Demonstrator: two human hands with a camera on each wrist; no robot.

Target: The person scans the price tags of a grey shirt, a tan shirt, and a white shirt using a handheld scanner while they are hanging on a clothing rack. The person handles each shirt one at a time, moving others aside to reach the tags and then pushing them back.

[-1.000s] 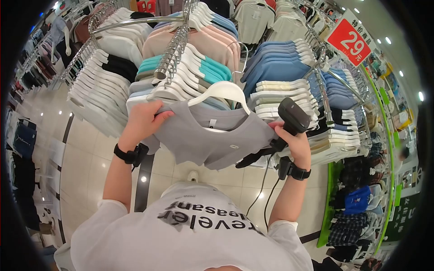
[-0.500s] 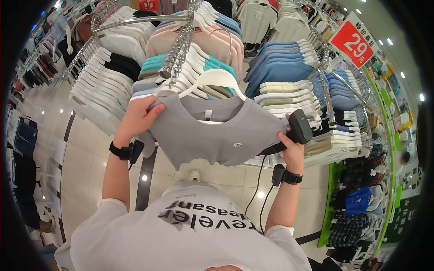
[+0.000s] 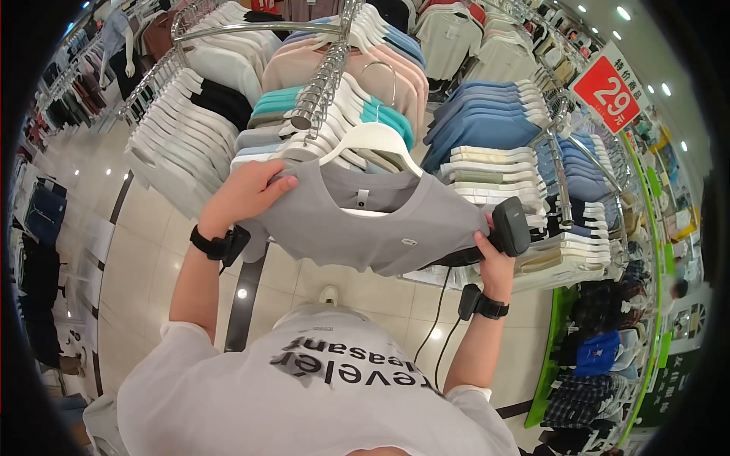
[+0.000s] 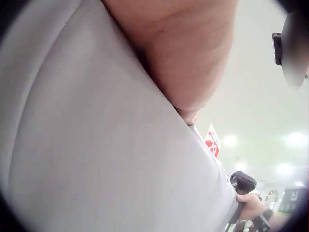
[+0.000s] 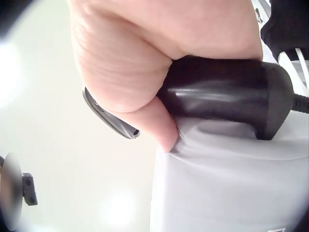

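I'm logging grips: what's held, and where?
The left hand grips the gray shirt at one shoulder; the right hand pinches its other side and grips a black device by its handle.

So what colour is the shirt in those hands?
The shirt is grey, and shows best in the head view.

Two bare arms reach forward, elbows bent, hands well apart. The left hand (image 3: 247,191) pinches, its thumb (image 3: 281,187) angled inward; the right hand (image 3: 496,262) sits slightly lower — fingers curled, thumb (image 5: 161,130) pressed down — with its wrist (image 3: 490,304) below.
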